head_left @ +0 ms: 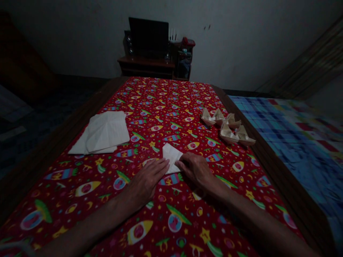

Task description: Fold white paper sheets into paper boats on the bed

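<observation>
The folded paper [171,156], lying between the paper stack [103,134] and the paper boats [227,128], pointed away from the person, both the left hand [146,180] and right hand [195,169] pressing it flat, palms down, fingers extended, grasping nothing.

Paper stack [103,134] sits at 10 o'clock; folded boats [229,128] crowd 2 o'clock; 12 o'clock cloth [166,100] is left open.

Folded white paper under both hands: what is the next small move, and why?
Probably run the right hand along the fold to sharpen it, since the folded white paper lies flat on the tablecloth and the left hand pins its near edge.
</observation>
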Demonstrator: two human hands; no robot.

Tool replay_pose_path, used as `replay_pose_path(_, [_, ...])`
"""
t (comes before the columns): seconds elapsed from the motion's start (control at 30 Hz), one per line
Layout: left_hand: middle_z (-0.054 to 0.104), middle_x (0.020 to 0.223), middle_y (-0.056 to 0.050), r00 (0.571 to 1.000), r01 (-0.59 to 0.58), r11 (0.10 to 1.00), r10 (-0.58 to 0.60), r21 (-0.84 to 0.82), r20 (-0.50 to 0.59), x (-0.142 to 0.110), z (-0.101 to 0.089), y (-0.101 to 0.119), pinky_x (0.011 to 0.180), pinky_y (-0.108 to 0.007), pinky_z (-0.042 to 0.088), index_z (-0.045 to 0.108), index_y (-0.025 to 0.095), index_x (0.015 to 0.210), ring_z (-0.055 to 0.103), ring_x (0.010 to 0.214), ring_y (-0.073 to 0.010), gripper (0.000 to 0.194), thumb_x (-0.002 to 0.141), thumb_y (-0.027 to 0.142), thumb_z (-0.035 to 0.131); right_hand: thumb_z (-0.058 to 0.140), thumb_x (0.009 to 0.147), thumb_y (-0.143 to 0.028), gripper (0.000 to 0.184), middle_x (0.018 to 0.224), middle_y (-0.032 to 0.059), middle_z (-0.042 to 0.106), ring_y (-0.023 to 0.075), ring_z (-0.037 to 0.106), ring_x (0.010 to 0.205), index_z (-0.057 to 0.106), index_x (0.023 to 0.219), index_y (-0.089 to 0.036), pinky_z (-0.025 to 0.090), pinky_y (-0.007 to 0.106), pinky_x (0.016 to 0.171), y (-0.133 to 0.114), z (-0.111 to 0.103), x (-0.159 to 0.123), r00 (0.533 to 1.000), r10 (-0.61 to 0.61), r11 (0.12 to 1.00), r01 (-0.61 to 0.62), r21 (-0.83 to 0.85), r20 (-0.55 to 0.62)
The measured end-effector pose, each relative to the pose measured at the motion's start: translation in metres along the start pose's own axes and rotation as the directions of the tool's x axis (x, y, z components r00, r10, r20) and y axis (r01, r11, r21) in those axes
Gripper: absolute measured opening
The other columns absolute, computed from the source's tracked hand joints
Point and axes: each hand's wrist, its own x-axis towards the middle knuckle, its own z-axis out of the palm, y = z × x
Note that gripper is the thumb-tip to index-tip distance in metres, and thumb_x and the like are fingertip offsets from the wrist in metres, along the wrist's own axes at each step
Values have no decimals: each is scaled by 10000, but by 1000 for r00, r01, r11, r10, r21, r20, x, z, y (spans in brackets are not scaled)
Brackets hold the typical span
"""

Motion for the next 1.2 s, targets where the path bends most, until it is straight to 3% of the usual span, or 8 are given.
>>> replay_pose_path(0.37, [395,1424,-120,999,-54,998,54,40,2,-3,12,-1,1040,-507,360,368,198,1370,329,1321,-258,645,768,-34,354,529,878,-338,235,656,19,600,125,520,588,598,737,-164,308,224,553,-2,3,0,999,23,999,-24,-31,-25])
replay_pose_path(0.7, [394,1426,-118,996,-54,996,48,65,78,0,6,2,1029,-520,372,378,180,1355,332,1316,-268,669,724,-45,386,533,884,-344,223,677,14,578,124,504,603,578,755,-167,323,227,556,-1,5,-1,997,-21,999,17,-49,-76])
replay_pose_path(0.83, [393,1427,-125,995,-40,997,33,73,99,2,2,5,1020,-532,375,418,154,1326,344,1302,-286,628,732,-47,390,504,895,-284,182,762,57,587,154,501,665,592,796,-160,365,253,567,-4,5,-8,968,-175,976,147,-160,-180])
replay_pose_path(0.97, [418,1411,-109,995,-15,999,11,44,95,4,-4,8,1019,-531,367,445,176,1313,385,1269,-282,585,766,-25,402,426,895,-141,195,880,100,614,197,518,822,593,997,-135,447,313,696,-12,5,-25,896,-439,893,428,-139,-64])
replay_pose_path(1.07, [498,1344,-73,997,-15,999,18,-52,72,13,-15,2,1010,-460,392,536,208,1227,463,1200,-240,460,816,31,427,418,889,-109,235,955,132,613,220,510,906,567,1071,-106,473,348,746,-14,5,-30,888,-458,887,452,-99,-45])
replay_pose_path(1.2, [657,1080,-58,999,3,981,4,-196,32,39,-22,-17,917,-320,461,604,175,1106,583,1011,-172,258,912,179,434,420,900,-111,198,984,124,608,213,511,910,578,1017,-124,482,346,761,-12,6,-28,907,-421,907,420,-38,-27])
